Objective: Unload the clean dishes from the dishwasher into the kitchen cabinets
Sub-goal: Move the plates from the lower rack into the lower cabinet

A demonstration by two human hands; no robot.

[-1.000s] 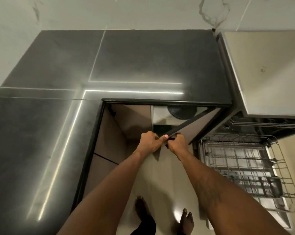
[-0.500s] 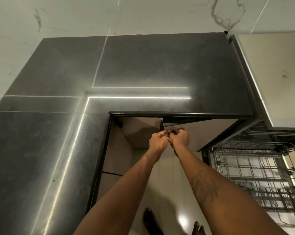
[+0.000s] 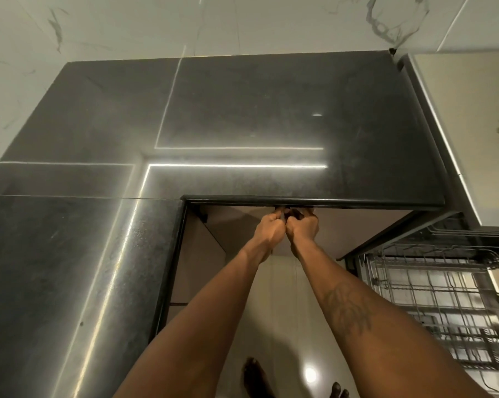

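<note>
A dark stone countertop [image 3: 256, 110] fills the corner. Low on the right the wire dishwasher rack [image 3: 443, 297] stands pulled out. Beneath the counter's lip are the beige cabinet doors [image 3: 357, 231], where the left hand [image 3: 269, 229] and right hand [image 3: 302, 225] meet, knuckles touching, fingers curled over the doors' top edges, tips hidden under the lip.

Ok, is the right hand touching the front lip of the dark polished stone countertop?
Cannot tell. Head view: the right hand reaches under the countertop lip, fingertips hidden; no contact or gap shows.
</note>
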